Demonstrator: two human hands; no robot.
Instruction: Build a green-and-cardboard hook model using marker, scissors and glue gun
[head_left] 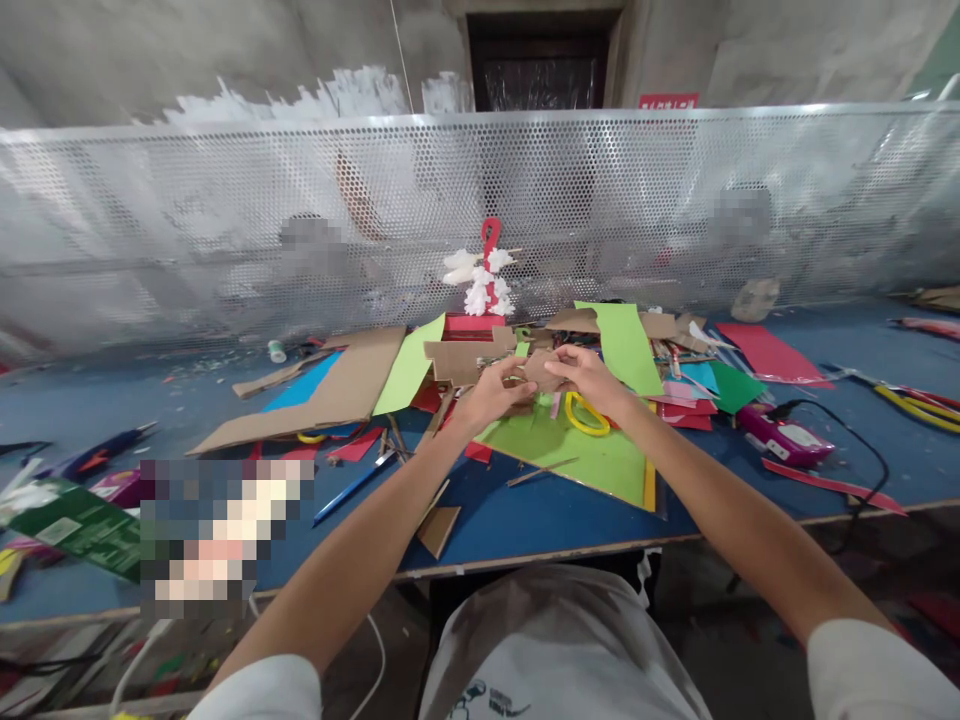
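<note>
Centrally, over the cluttered blue counter (510, 533), the left hand (496, 394) and the right hand (589, 372) hold a small cut piece of brown cardboard (541, 370) between them, the fingers of both clamped on it. Below the hands lies a flat lime-green sheet (615, 472), with a looped yellow plastic handle (590, 430) on it near the right wrist. Just beyond the left hand is a larger notched brown cardboard piece (459, 362). Farther back stands a red hook-topped upright (491, 232) with fluffy white tufts (478, 298).

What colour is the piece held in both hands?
The cardboard piece is brown; head view.
</note>
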